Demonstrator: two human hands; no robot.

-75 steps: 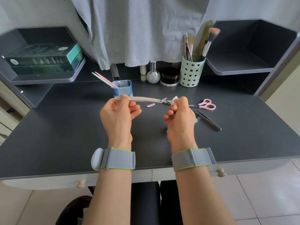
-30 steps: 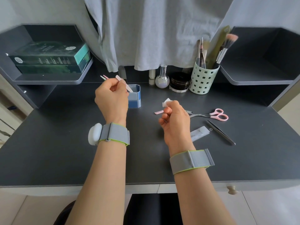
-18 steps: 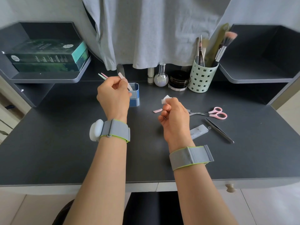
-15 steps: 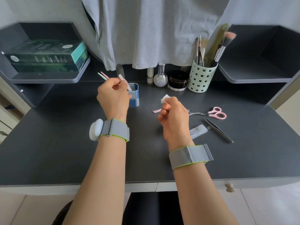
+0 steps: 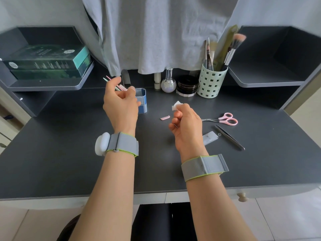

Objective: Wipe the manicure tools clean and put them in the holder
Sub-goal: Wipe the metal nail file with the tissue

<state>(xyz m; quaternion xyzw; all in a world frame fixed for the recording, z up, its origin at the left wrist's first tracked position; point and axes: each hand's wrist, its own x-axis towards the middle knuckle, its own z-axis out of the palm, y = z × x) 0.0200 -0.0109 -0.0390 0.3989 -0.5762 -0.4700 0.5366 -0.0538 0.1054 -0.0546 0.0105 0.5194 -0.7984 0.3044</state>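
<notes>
A small blue holder [image 5: 142, 101] stands on the dark desk [image 5: 69, 145], with thin pink and green sticks [image 5: 108, 80] and a pale nail file [image 5: 121, 87] leaning out of it to the left. My left hand [image 5: 120, 103] hovers just left of the holder, fingers spread, holding nothing. My right hand [image 5: 185, 124] is at the desk's middle, pinching a small white wipe [image 5: 176, 104]. Pink scissors [image 5: 224, 119], black tweezers [image 5: 230, 140] and a small pink piece [image 5: 165, 117] lie on the desk.
A torn wipe sachet [image 5: 210, 137] lies by my right wrist. At the back stand a green perforated brush cup [image 5: 212, 82], a black jar [image 5: 187, 85] and two small bottles [image 5: 168, 80]. Green boxes [image 5: 46, 62] fill the left shelf. Grey cloth [image 5: 156, 32] hangs behind.
My left hand carried the nail file from the wiping position to the blue holder, set it in and let go. My right hand kept hold of the wipe.
</notes>
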